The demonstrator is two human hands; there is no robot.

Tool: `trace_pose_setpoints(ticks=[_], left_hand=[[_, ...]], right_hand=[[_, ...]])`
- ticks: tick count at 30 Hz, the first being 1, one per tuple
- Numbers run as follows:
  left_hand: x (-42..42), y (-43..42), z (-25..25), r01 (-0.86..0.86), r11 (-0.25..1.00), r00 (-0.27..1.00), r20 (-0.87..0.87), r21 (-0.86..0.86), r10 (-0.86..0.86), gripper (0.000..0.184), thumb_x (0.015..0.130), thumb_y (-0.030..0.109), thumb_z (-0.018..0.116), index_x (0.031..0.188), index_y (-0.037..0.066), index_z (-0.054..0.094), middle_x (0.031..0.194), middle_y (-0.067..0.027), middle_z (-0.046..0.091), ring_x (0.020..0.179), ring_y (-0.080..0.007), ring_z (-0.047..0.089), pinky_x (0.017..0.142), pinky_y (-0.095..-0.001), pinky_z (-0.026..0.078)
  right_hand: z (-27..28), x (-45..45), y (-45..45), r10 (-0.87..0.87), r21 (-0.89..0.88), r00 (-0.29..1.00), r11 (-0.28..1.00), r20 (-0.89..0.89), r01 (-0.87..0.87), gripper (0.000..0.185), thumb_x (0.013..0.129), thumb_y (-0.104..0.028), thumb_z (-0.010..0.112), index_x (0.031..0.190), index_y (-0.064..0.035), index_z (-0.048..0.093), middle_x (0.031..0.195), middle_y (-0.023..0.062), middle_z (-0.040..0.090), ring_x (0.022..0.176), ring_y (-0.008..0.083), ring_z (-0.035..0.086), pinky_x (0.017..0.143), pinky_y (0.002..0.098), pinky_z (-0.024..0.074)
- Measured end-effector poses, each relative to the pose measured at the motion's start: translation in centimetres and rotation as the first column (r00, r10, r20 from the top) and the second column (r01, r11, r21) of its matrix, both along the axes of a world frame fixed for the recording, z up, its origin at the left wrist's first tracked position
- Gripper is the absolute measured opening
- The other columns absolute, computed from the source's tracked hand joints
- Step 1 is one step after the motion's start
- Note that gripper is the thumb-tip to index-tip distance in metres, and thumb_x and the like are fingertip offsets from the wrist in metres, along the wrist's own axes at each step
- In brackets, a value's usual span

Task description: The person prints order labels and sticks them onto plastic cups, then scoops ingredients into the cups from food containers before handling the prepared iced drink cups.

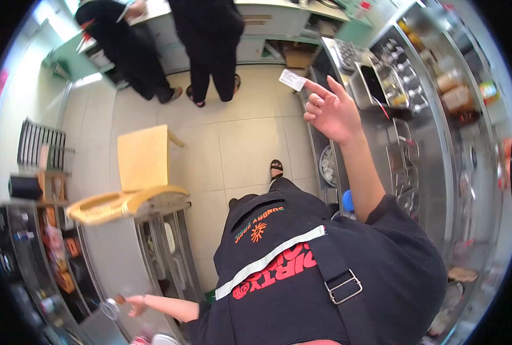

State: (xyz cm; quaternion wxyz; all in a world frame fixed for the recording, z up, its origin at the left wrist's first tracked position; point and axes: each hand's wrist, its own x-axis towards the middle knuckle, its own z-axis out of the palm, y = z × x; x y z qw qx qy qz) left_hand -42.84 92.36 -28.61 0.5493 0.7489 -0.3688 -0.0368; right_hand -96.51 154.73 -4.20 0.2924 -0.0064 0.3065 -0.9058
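Observation:
My right hand [333,112] is raised over the counter on the right. A small white label [291,80] with fine print is at its index fingertip; the thumb stands apart and the other fingers are curled. Low on the left, my left hand [136,305] reaches over a steel surface [113,253]. Its fingertips meet the brown end of a small utensil with a round, see-through rim [110,310]. Blur hides the utensil's exact kind and how the fingers close on it.
A pale wooden chair [144,161] stands at the left. Two people in black stand at the far counter [279,23]. Along the right counter are a steel container [366,86] and wire racks [402,149]. Stocked shelves [60,253] line the left side.

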Motion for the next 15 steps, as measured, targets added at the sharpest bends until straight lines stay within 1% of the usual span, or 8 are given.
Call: trace_pose_setpoints(ticks=[1,5,9,10,11,12,13,15], left_hand=[[-0.1,-0.4,-1.7,-0.113,0.978,0.991,0.052,-0.177,0.124,0.061,0.083,0.033,0.075,0.131,0.003,0.053,0.128,-0.0197,0.058,0.117,-0.0356,0.059,0.098,-0.0508,0.050],[-10.7,5.5,0.6,0.028,0.926,0.993,0.118,-0.376,0.018,0.059,0.075,0.021,0.079,0.125,0.003,0.055,0.120,-0.0163,0.059,0.101,-0.0319,0.061,0.091,-0.0478,0.053],[-29.0,11.4,2.1,0.522,0.734,0.812,-0.008,-0.435,-0.583,0.047,0.082,0.014,0.070,0.124,0.004,0.054,0.117,-0.0141,0.058,0.098,-0.0282,0.059,0.088,-0.0455,0.052],[-35.2,17.9,4.7,0.729,0.499,0.563,-0.004,-0.470,-0.826,0.032,0.087,0.013,0.064,0.116,0.002,0.059,0.115,-0.0138,0.060,0.102,-0.0276,0.060,0.089,-0.0448,0.051],[-39.0,20.3,4.7,0.945,0.310,0.324,0.453,-0.106,-0.831,0.022,0.095,0.014,0.056,0.110,0.000,0.063,0.115,-0.0140,0.060,0.110,-0.0259,0.059,0.092,-0.0431,0.052],[-44.0,26.1,7.1,0.984,-0.073,-0.063,0.065,-0.164,-0.996,0.027,0.098,0.013,0.053,0.121,0.000,0.060,0.108,-0.0136,0.064,0.101,-0.0246,0.062,0.090,-0.0406,0.054],[-48.8,32.2,9.7,0.916,-0.249,-0.359,-0.365,-0.315,-0.859,0.034,0.101,0.011,0.050,0.133,0.000,0.057,0.101,-0.0132,0.068,0.093,-0.0233,0.066,0.089,-0.0380,0.055],[-57.3,39.2,16.1,0.872,-0.459,-0.488,-0.385,-0.170,-0.783,0.081,0.099,0.008,0.058,0.161,0.005,0.007,0.093,-0.0088,0.069,0.075,-0.0149,0.065,0.076,-0.0321,0.057]], right_hand=[[-0.1,0.0,1.4,-0.026,0.003,1.000,1.000,0.012,0.025,0.055,0.107,-0.043,0.041,0.137,0.0000,0.057,0.074,0.0001,0.051,0.068,0.0160,0.045,0.072,0.0328,0.0409],[-1.2,-0.5,7.0,-0.127,-0.017,0.991,0.992,0.037,0.128,0.054,0.106,-0.043,0.043,0.136,0.0001,0.059,0.070,-0.0014,0.048,0.068,0.0152,0.044,0.071,0.0323,0.0411],[-3.2,-3.3,14.0,-0.216,-0.054,0.974,0.974,0.061,0.219,0.051,0.106,-0.041,0.045,0.132,0.0001,0.061,0.067,-0.0020,0.046,0.067,0.0152,0.044,0.070,0.0323,0.0410],[-4.2,-4.4,16.5,-0.243,-0.044,0.968,0.968,0.060,0.246,0.050,0.106,-0.040,0.045,0.132,-0.0003,0.061,0.067,-0.0022,0.045,0.067,0.0147,0.043,0.069,0.0318,0.0407],[-5.3,-5.2,18.6,-0.243,-0.043,0.968,0.968,0.056,0.246,0.049,0.106,-0.039,0.045,0.131,-0.0006,0.062,0.066,-0.0025,0.044,0.066,0.0143,0.042,0.068,0.0314,0.0404],[-5.5,-5.7,20.3,-0.261,-0.038,0.962,0.964,0.083,0.265,0.046,0.106,-0.037,0.045,0.132,-0.0021,0.060,0.066,-0.0030,0.041,0.065,0.0128,0.041,0.065,0.0304,0.0382],[-6.6,-6.6,22.4,-0.279,0.022,0.959,0.960,0.058,0.278,0.044,0.106,-0.034,0.045,0.136,-0.0040,0.057,0.067,-0.0038,0.039,0.063,0.0116,0.039,0.063,0.0300,0.0358],[-8.1,-6.7,26.7,-0.337,0.125,0.941,0.936,0.040,0.330,0.042,0.105,-0.033,0.046,0.137,-0.0079,0.056,0.068,-0.0040,0.038,0.063,0.0114,0.039,0.063,0.0297,0.0361]])
